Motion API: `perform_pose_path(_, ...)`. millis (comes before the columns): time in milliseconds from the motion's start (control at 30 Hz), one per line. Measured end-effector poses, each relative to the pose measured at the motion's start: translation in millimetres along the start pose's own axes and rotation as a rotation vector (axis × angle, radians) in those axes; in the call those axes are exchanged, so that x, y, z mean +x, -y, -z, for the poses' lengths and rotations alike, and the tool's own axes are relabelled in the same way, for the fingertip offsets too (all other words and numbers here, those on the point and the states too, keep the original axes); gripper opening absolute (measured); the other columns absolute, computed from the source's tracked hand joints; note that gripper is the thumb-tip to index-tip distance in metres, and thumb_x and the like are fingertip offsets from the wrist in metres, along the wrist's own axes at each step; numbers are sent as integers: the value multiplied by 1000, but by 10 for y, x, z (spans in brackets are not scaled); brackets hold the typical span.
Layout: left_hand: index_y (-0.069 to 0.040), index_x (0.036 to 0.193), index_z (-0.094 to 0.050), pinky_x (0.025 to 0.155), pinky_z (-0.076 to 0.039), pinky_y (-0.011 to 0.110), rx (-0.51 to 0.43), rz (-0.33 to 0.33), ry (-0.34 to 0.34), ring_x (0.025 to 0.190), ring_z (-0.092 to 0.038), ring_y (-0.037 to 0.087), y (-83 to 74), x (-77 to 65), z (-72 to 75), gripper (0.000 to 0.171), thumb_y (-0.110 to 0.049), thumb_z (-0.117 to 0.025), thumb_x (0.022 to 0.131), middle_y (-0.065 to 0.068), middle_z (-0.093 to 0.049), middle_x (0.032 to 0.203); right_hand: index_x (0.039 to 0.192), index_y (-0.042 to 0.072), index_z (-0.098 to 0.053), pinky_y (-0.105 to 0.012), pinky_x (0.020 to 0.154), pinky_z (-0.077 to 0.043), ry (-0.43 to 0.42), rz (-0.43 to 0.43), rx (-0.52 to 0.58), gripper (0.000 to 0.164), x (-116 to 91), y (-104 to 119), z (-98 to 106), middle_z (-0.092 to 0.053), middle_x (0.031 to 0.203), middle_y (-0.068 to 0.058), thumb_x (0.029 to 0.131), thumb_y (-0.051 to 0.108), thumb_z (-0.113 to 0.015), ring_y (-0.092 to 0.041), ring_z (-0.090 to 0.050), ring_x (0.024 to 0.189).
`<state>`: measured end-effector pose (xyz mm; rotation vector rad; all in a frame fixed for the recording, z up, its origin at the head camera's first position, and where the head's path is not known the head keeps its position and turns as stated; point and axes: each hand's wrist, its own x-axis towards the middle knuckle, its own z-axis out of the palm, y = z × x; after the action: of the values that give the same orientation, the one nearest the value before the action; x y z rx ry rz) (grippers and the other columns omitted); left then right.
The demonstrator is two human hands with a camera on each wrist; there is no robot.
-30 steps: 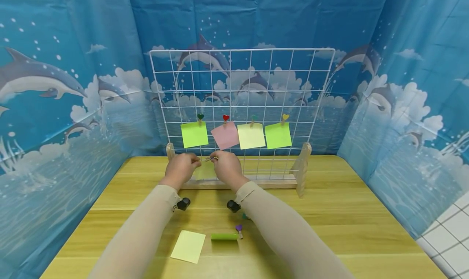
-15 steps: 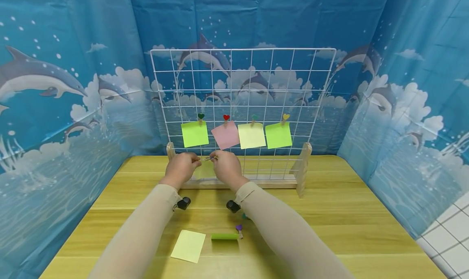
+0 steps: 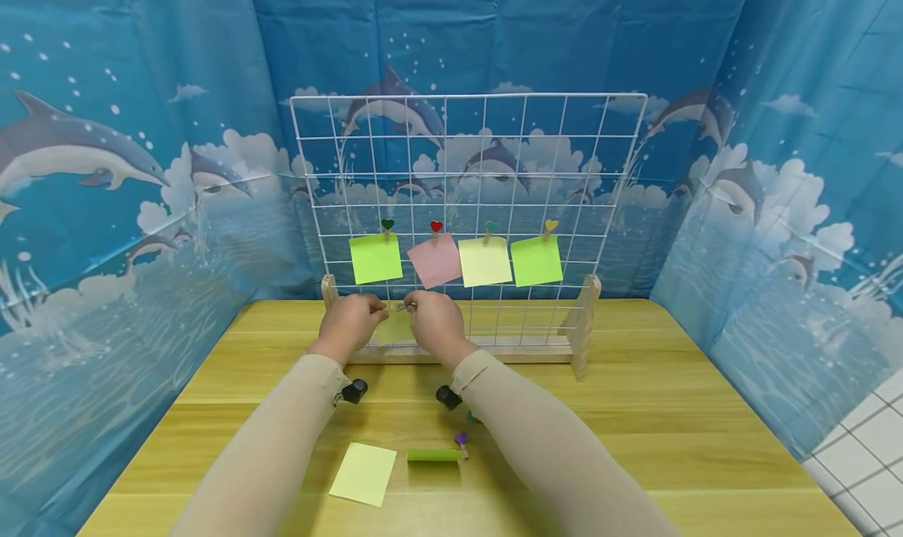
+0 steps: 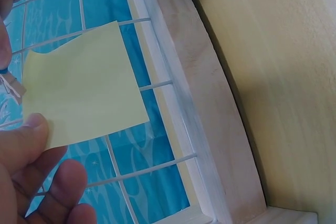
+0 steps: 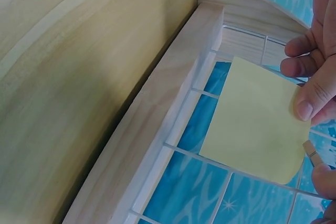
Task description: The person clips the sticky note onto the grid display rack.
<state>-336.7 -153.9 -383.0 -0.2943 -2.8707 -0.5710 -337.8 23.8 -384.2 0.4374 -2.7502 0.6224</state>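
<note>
Both hands pinching at the low left of the wire grid

Left hand (image 3: 353,323): thumb and fingers clamped on one edge of a pale yellow note (image 5: 257,124). Right hand (image 3: 436,325): pinches a small wooden clip (image 5: 312,153), its tip right by that note's edge; contact cannot be told. Note sits in front of the white wire grid (image 3: 446,96), just above its wooden base (image 3: 522,356).

Higher on the grid, a row under heart-topped clips, left to right: bright green note (image 3: 376,259), dark green heart (image 3: 387,224); pink note (image 3: 435,262), tilted, red heart (image 3: 436,226); cream note (image 3: 484,263), teal heart (image 3: 491,227); lime note (image 3: 537,262), yellow heart (image 3: 551,225).

Near side of the table (image 3: 635,419): yellow paper (image 3: 363,474) at left, green roll (image 3: 433,455) to its right, purple heart clip (image 3: 462,441) beside the roll's right end. Teal object (image 3: 472,416) farther off, partly hidden by the right sleeve (image 3: 543,427). Dolphin-print curtain (image 3: 451,27) behind.
</note>
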Motion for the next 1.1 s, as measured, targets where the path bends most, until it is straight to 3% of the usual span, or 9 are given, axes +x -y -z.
perform_pose_path(267, -16, 123, -79, 92, -61, 48, 1, -7, -3, 105, -75, 28, 8, -5, 4, 29, -34, -65, 106, 5, -78, 122, 125, 21, -77, -26, 60, -55, 8, -4, -29, 24, 8, 19, 24, -81, 108, 2, 109, 23, -60, -15, -74, 82)
perform_pose_path(867, -16, 123, -79, 87, -62, 46, -3, -10, 5, 98, -76, 25, -19, -17, 33, 26, -30, -65, 106, 6, -79, 120, 127, 21, -77, -32, 75, -63, 44, 13, -80, 26, 50, 59, 16, -80, 115, 3, 108, 17, -60, -17, -76, 93)
perform_pose_path(1100, -16, 124, -79, 92, -61, 48, -12, -8, 6, 105, -75, 27, 2, -4, 13, 27, -31, -64, 107, 5, -78, 123, 125, 24, -77, -30, 69, -61, 43, 39, -143, 25, 65, 85, -7, -81, 112, 4, 108, 19, -60, -17, -76, 85)
